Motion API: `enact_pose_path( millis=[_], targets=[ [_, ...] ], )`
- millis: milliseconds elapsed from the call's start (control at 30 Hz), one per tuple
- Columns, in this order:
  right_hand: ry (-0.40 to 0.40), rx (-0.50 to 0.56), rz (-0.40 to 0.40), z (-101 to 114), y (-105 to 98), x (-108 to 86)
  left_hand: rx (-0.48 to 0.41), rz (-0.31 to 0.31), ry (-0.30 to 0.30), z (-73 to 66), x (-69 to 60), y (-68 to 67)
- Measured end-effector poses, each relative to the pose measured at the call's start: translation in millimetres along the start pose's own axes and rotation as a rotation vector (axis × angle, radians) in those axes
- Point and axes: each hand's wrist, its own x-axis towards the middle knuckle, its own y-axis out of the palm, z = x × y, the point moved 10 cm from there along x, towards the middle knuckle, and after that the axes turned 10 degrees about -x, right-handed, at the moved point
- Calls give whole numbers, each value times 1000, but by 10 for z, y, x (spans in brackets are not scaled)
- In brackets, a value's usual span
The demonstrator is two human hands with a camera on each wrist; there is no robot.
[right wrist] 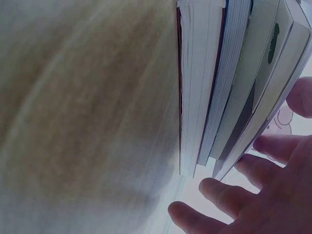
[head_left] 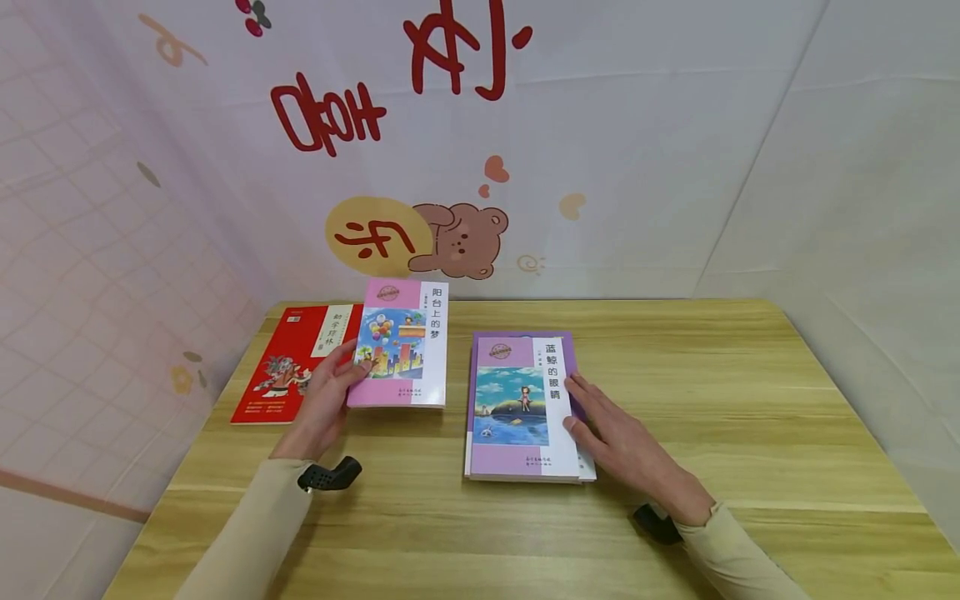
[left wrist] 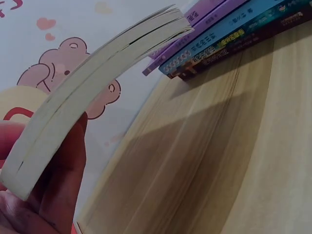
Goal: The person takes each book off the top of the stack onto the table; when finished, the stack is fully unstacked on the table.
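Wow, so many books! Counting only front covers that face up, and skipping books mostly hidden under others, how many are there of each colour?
Red: 1 (red book)
Pink-and-white: 2 (held book, pile-top book)
Total: 3

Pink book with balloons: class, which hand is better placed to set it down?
Probably the left hand: it grips the raised pink book; the right hand is at the book stack.
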Motion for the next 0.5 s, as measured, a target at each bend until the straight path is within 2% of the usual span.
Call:
enact_pose_path(
  millis=[500],
  targets=[
    [-1, 7, 1, -10, -16, 2, 70, -43, -58, 55, 264, -66]
  ],
)
